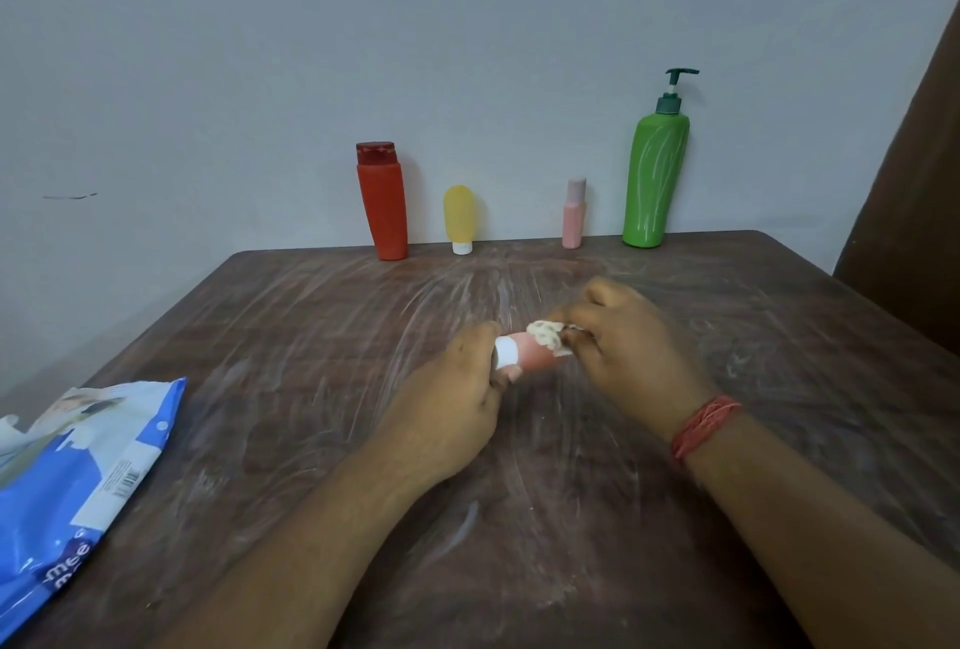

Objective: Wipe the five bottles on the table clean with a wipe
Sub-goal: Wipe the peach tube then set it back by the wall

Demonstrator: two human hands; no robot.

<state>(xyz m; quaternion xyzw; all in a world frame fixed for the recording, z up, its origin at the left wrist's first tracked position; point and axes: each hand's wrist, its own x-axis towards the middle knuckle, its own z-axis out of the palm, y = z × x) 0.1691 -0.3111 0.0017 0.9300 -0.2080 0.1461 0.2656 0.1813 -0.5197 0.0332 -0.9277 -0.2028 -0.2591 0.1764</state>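
Above the worktop (311, 336), left hand (457, 404) fingers pinched the small tube (535, 356) at its white cap end while right hand (628, 341) fingers pressed a wipe (546, 335) on it, apparently firmly; such rubbing might twist it loose.

Only readable text you've got is on the blue-and-white wipes pack (78, 482) at the table's left edge: white lowercase "mee" near its bottom corner, w/ a second line under it starting "m" and cut off by the frame. There's a barcode on the pack's white panel, digits too small to read. A small round emblem near its top right corner is illegible. Bottles along the wall show no legible labels.
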